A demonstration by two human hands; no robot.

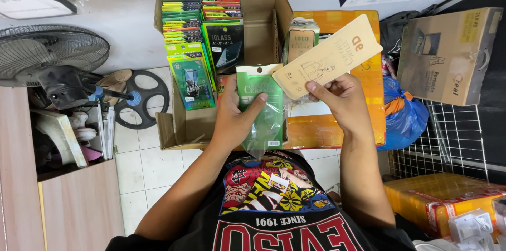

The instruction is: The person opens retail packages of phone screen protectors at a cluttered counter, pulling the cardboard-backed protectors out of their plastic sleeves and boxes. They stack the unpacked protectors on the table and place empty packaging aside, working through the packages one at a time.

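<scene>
Holding two packets at mid-frame, a person works over one open cardboard box [263, 14] on a tiled floor. The left hand [234, 114] is closed round a green packet in a clear sleeve [263, 109], thumb across its front; the right hand [340, 98] pinches the lower end of a tan card envelope [329, 56], which slants up toward the upper right and overlaps the green packet's top corner. Inside the box, two rows of upright green packets [197, 24] fill the left half — too tightly stacked to count. Both forearms and the black printed shirt [279, 214] hide the box's near wall. An orange carton [363, 72] lies just right of the box, partly covered by the right hand. One fan [47, 51] stands at the left, cut by the frame edge; a blue plastic bag [403, 114] and one brown carton [448, 53] sit at the right — the wire grid [453, 140] below them runs out of frame.
</scene>
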